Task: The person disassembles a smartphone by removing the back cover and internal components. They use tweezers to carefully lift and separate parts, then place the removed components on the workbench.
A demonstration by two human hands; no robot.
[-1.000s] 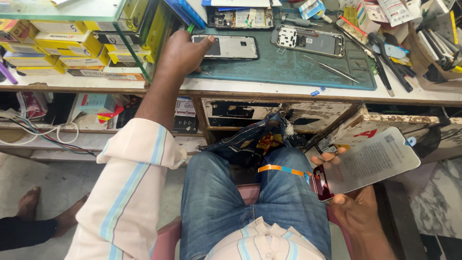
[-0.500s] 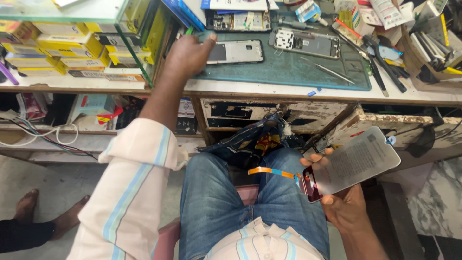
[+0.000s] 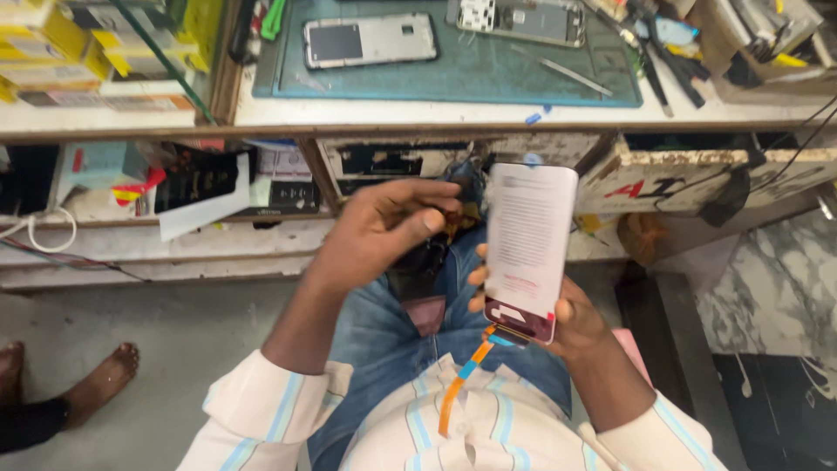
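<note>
Right hand (image 3: 571, 318) grips white rectangular phone screen panel (image 3: 530, 244) upright over lap, orange flex ribbon (image 3: 460, 384) dangling below for access. Left hand (image 3: 384, 228) just left of panel, fingers curled, pinching nothing visible.

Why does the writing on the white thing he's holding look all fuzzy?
In the head view, the white panel in the right hand is smeared by motion blur, so its print is unreadable; the left hand is slightly soft too, while the green mat looks sharper under even light.
</note>
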